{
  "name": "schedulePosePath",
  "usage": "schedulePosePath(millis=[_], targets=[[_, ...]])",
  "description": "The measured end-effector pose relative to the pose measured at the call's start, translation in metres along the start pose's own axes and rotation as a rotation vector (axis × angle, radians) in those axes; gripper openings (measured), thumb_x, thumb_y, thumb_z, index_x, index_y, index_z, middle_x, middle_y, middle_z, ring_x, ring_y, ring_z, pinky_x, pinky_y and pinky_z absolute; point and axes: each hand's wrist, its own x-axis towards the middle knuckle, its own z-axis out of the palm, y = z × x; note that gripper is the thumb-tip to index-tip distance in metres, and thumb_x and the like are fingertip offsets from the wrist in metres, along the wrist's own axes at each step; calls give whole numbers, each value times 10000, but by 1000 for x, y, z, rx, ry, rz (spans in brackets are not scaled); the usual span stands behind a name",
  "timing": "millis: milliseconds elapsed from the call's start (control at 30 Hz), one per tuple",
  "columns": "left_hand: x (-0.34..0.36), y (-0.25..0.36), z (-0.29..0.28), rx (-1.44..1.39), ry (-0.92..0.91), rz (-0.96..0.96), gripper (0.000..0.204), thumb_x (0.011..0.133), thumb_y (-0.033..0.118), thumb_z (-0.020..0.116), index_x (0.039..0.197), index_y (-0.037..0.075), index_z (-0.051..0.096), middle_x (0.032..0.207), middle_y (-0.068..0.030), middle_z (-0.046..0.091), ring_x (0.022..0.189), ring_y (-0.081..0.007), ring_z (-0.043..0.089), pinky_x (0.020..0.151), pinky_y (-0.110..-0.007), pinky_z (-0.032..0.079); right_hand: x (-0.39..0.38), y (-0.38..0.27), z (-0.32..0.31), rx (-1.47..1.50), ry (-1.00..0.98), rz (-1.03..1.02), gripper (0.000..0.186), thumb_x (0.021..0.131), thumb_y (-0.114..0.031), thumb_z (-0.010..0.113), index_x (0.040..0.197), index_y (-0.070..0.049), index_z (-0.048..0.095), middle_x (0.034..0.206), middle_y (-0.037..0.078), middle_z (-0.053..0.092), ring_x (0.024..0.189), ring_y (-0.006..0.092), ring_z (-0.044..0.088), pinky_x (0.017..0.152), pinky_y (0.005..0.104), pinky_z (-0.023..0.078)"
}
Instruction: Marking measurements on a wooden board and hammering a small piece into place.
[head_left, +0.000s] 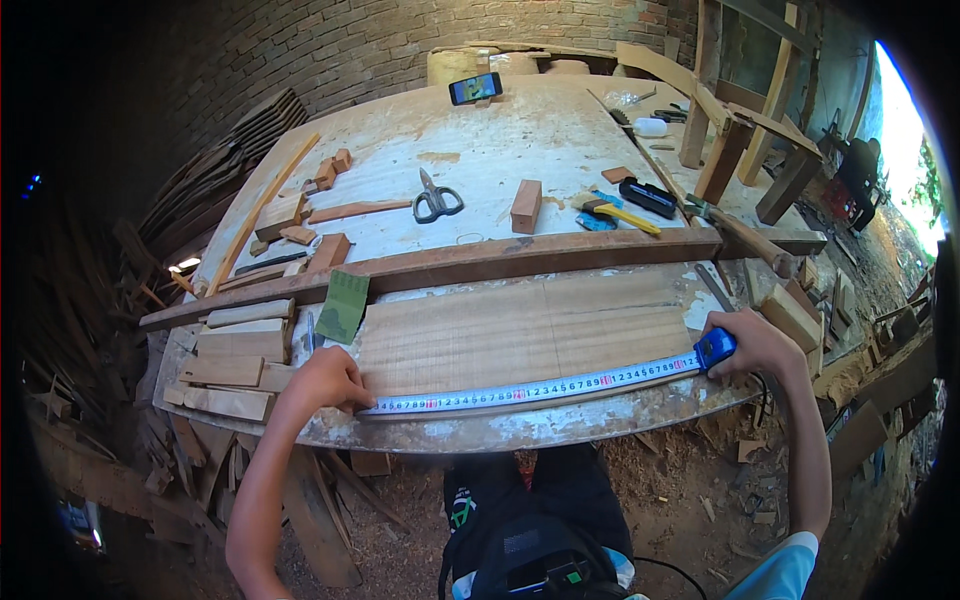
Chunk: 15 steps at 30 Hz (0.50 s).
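Note:
A pale wooden board (480,335) lies flat at the front of the worn bench, with an extended tape measure (555,388) along its near edge. My left hand (330,376) pinches the tape's left end at the board's near-left corner. My right hand (752,345) grips the blue tape case (714,349) at the board's right end. A green abrasive sheet (343,305) rests just above my left hand, beside a small metal tool (310,330). A long dark timber (450,276) lies across the bench beyond the board.
Wood offcuts (243,340) are stacked at the left. Farther back lie scissors (437,208), a wooden block (526,208), a yellow-handled tool (628,220), a hammer (750,235) and a propped phone (475,89). A wooden frame (730,160) stands back right; scrap boards (250,150) lean left.

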Motion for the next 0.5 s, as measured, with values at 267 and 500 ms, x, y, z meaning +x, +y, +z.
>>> schedulePosePath(millis=[267, 500], targets=[[-16, 11, 15, 324, 204, 140, 168, 639, 121, 770, 686, -7, 670, 707, -218, 635, 743, -350, 641, 716, -397, 515, 4, -3, -6, -9, -134, 65, 486, 548, -208, 839, 981, -122, 637, 819, 111, 652, 831, 287, 623, 766, 373, 483], [-32, 12, 16, 306, 266, 248, 150, 664, 107, 747, 724, -12, 677, 705, -217, 630, 739, -339, 648, 721, -397, 507, 2, -5, -7, 50, -97, -37, 449, 578, -245, 811, 976, -123, 643, 851, 100, 652, 836, 269, 618, 788, 358, 468]])
